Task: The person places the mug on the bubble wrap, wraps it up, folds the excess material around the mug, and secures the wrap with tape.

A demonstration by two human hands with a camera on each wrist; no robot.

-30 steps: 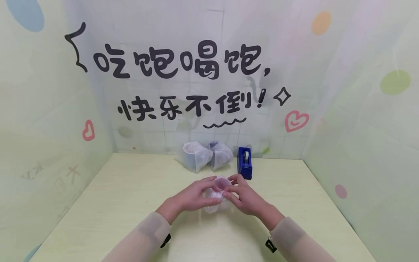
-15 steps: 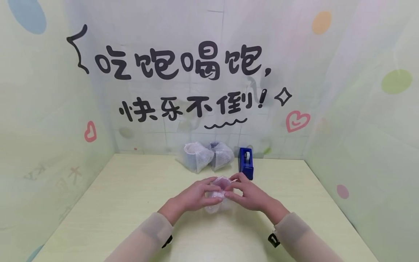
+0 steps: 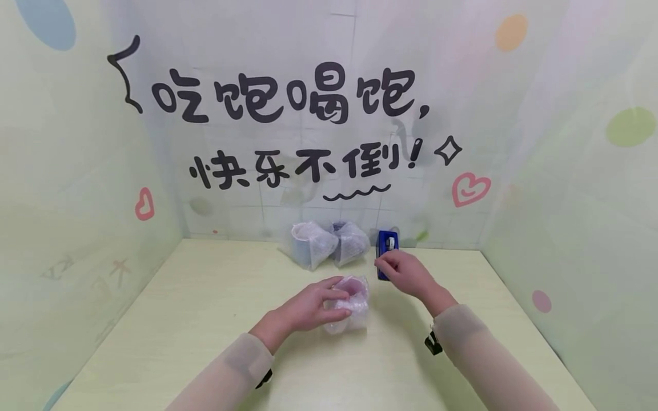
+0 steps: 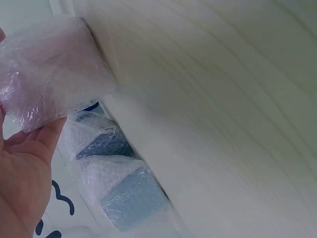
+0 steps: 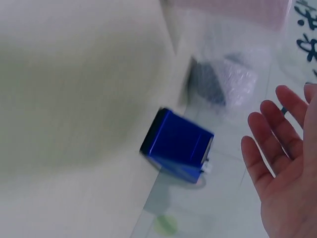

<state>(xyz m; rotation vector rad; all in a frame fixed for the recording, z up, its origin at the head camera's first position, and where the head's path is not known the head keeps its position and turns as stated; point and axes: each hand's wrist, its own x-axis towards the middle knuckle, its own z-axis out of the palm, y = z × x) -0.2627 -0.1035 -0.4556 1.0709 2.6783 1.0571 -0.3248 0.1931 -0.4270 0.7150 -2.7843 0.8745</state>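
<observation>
A pink cup wrapped in bubble wrap stands on the table, its wrapped mouth facing up. My left hand grips it from the left, thumb on the near side and fingers at the rim; in the left wrist view, that hand is around the pink wrapped cup. Reaching toward the blue tape dispenser, my right hand covers part of it in the head view. In the right wrist view, the right hand has loosely bent fingers holding nothing, apart from the dispenser.
Two more bubble-wrapped objects stand against the back wall: a light blue one and a dark blue one. Printed walls enclose the pale wooden table at the back and both sides.
My right hand has let go of the wrap at the cup's mouth and moved right and away from me, to the tape dispenser. My left hand has stayed on the wrapped cup.
</observation>
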